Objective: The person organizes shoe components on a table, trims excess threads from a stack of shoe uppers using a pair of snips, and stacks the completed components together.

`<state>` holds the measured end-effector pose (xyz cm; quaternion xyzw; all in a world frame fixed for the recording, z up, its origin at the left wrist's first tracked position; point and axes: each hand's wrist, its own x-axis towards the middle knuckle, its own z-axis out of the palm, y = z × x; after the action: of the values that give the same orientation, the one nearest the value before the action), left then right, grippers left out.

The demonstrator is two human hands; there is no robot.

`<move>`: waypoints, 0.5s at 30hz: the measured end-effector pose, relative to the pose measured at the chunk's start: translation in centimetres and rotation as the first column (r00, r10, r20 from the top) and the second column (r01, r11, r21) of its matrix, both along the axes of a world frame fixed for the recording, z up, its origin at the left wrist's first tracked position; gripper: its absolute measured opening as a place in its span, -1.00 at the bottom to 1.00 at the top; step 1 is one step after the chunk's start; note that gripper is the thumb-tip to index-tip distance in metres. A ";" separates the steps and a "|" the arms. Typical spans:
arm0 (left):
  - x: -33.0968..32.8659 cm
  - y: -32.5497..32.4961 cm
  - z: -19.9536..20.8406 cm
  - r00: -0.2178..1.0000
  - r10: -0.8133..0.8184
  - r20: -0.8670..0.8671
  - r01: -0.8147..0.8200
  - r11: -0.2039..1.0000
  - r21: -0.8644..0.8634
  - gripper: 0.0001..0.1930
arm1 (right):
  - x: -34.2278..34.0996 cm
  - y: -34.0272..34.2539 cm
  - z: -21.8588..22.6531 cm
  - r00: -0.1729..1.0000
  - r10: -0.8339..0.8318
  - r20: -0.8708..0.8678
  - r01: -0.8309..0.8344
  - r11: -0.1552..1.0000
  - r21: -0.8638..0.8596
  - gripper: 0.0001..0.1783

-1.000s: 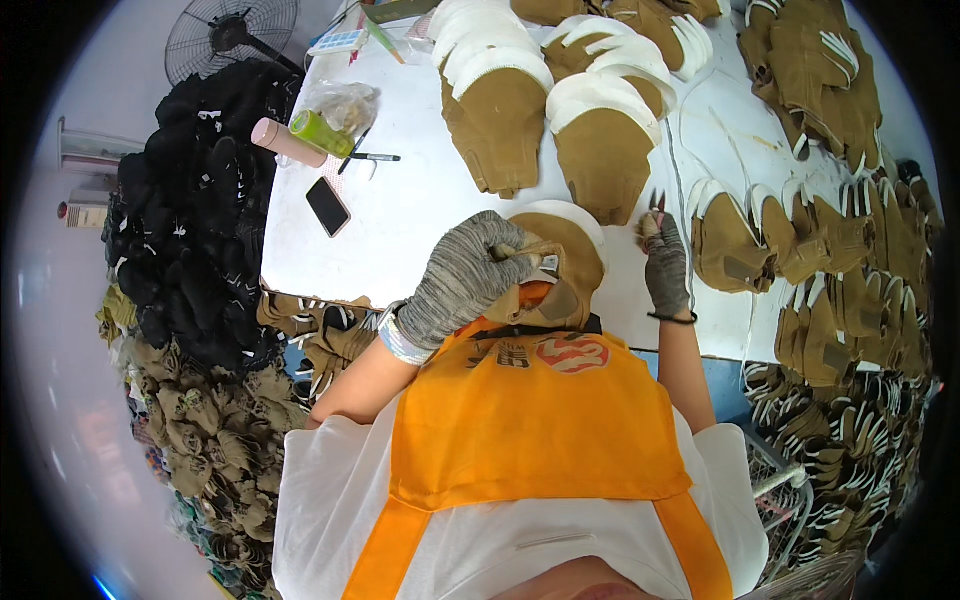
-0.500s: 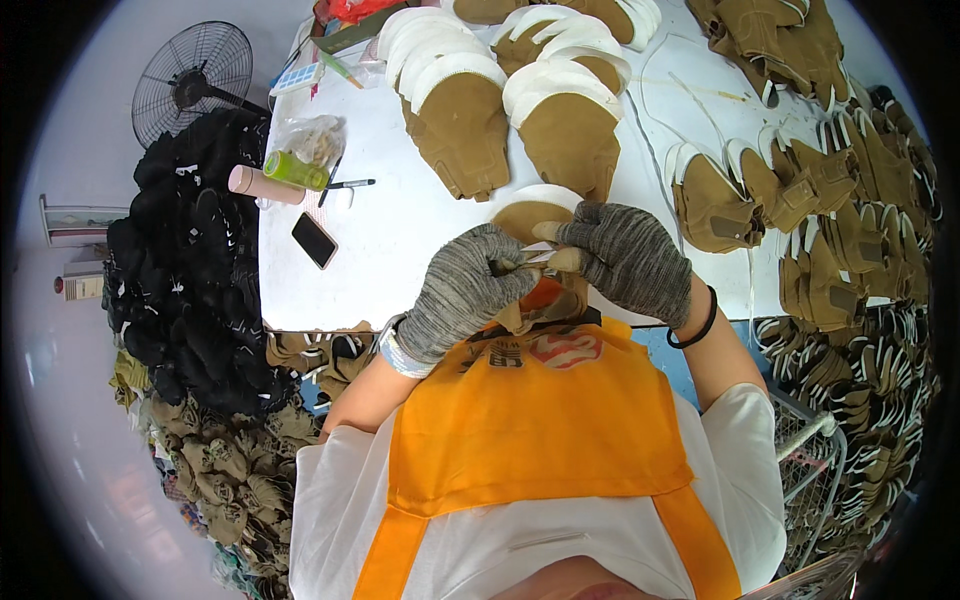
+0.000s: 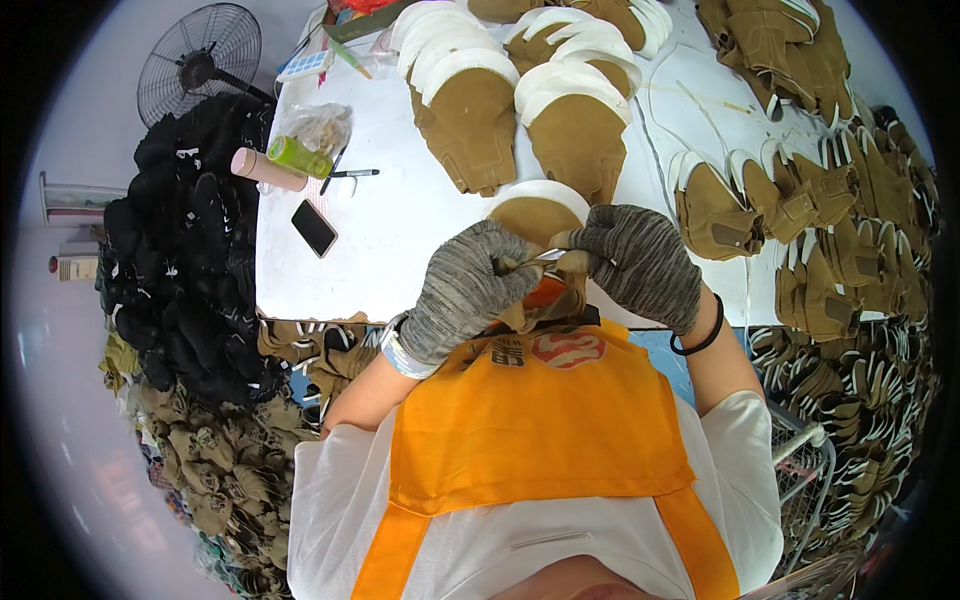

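Note:
A brown shoe upper (image 3: 533, 219) with a white toe edge is held at the table's near edge, close to my orange apron (image 3: 530, 440). My left hand (image 3: 468, 290), in a grey knitted glove, is closed on its near left part. My right hand (image 3: 642, 265), gloved alike, pinches its right side with thumb and fingertips. The fingertips of both hands nearly meet over the upper's opening. A thin pale or shiny bit (image 3: 548, 257) shows between them, too small to name. Behind the fingers, the upper's near part is partly hidden.
Overlapping brown uppers (image 3: 465, 130) lie beyond my hands on the white table (image 3: 385, 260), with more (image 3: 715, 205) along the right. At left are a phone (image 3: 314, 228), a pen (image 3: 352, 173), a pink bottle (image 3: 266, 170) and a green bottle (image 3: 300, 157). Black uppers (image 3: 190, 260) are heaped beside the table.
The whole view has shifted slightly. My fingertips have moved a little over the upper, and the pale bit between them shows more plainly. Both hands keep their hold.

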<state>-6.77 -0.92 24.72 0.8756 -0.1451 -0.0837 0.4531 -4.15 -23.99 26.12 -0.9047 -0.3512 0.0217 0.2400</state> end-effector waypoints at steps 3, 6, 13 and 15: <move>-0.2 0.2 0.1 1.000 0.030 0.006 -0.030 0.999 -0.014 -0.81 | -0.1 0.1 0.2 0.999 -0.051 0.015 0.047 0.977 0.209 -0.77; -0.3 0.7 -0.6 0.998 0.066 0.018 -0.065 0.996 -0.054 -0.80 | -0.3 0.4 -0.7 0.949 -0.151 -0.278 0.278 0.816 0.507 -0.73; 0.6 1.4 -1.0 0.983 0.154 0.104 -0.140 0.981 -0.134 -0.82 | -0.6 3.6 -4.1 0.942 -0.199 -0.272 0.308 0.833 0.460 -0.51; 1.1 1.9 -2.0 0.972 0.194 0.133 -0.159 0.958 -0.240 -0.75 | 0.0 4.7 -4.0 0.926 -0.246 -0.288 0.352 0.840 0.414 -0.59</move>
<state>-5.69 1.00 22.69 0.8311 -0.1098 0.0428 0.5435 -4.17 -19.29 22.16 -0.8578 -0.1709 0.0019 0.4847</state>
